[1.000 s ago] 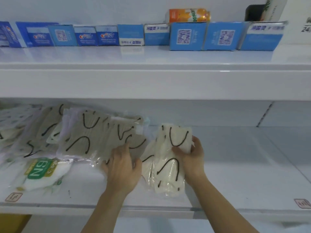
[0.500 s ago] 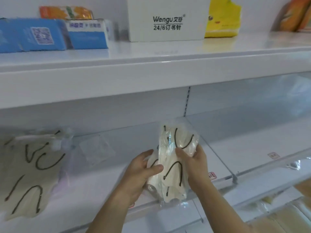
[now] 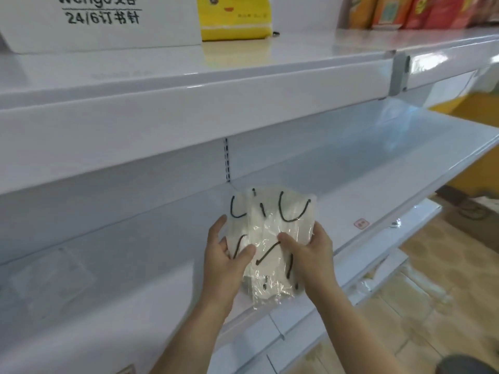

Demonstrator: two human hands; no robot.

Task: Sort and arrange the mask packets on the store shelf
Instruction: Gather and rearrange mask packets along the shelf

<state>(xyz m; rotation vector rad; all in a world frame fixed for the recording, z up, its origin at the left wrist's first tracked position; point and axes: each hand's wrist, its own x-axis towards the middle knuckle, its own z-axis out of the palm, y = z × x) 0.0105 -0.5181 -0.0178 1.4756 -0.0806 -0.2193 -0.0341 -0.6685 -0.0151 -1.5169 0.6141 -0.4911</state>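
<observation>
white store shelf (image 3: 364, 201) fills the view, with an upper shelf (image 3: 189, 103) above it carrying a white box (image 3: 108, 20) and a yellow packet (image 3: 235, 17). mask packets (image 3: 270, 233), clear-wrapped with black ear loops, are held upright as a small stack above the shelf's front edge. left hand (image 3: 224, 255) grips the stack's left side; right hand (image 3: 307, 249) grips its right side, thumb on the front.

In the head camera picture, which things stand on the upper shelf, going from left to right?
White box → yellow packet → orange and red packets, cut off by the picture's top edge.
</observation>
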